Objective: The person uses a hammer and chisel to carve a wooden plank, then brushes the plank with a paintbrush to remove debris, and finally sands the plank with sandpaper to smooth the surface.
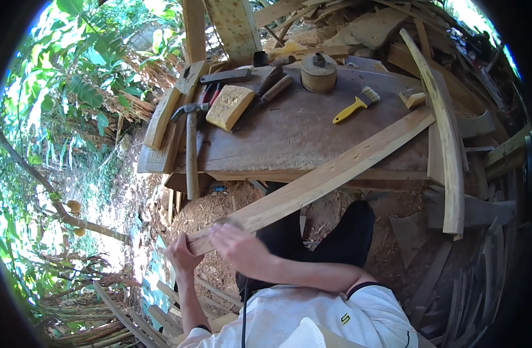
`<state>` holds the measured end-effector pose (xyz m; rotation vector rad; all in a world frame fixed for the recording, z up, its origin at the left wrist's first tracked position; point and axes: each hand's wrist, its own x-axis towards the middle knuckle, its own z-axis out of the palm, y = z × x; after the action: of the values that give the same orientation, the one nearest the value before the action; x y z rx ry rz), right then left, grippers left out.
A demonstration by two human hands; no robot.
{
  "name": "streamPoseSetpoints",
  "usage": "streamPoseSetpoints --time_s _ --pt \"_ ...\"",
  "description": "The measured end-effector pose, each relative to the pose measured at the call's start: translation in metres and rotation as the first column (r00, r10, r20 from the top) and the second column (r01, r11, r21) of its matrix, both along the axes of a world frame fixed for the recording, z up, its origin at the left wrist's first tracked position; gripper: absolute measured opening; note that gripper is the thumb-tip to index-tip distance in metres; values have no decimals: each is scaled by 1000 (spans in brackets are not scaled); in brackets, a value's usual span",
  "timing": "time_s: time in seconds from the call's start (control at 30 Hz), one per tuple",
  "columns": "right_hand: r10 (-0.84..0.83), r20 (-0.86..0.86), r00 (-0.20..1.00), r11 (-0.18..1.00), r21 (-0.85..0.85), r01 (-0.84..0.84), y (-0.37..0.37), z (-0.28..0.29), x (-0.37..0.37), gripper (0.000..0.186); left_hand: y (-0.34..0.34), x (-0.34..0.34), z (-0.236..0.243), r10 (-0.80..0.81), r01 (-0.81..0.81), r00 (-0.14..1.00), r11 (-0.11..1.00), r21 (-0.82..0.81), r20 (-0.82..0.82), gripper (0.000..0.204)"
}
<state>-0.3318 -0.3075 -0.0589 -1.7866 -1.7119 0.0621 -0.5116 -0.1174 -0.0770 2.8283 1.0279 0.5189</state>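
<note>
A long wooden plank (318, 180) slants from near my body up to the right, its far part lying across the workbench (266, 145). My left hand (182, 253) is closed around the plank's near end. On the plank's upper face, just right of that end, lies my right hand (238, 248), somewhat blurred. Its fingers press down together over a small piece with a dark, rounded edge (228, 221). Most of that piece is hidden, so its kind cannot be made out.
On the bench lie a claw hammer (192, 139), a wood block (230, 108), wooden-handled tools (276, 89), a yellow-handled paintbrush (356, 105) and a round tin (319, 73). A curved pole (443, 133) leans at the right edge. Wood shavings (219, 204) cover the ground.
</note>
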Motion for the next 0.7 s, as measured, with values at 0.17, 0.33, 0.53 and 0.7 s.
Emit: streamPoseSetpoints --time_s 0.17,0.33,0.53,0.7 --pt "-240 51 969 971 -5 241 -43 16 59 50 1 -11 -3 11 -12 999 1000 22 38 50" --pt "-136 183 974 988 -44 146 -4 15 -6 50 -18 21 3 -15 15 1000 999 -31 17 46" --pt "27 71 997 999 20 -29 -2 -2 -11 48 -21 9 0 -38 43 995 998 -49 97 45" --pt "-154 51 987 988 14 154 -39 7 35 47 -13 0 -8 -45 47 995 999 -16 84 45"
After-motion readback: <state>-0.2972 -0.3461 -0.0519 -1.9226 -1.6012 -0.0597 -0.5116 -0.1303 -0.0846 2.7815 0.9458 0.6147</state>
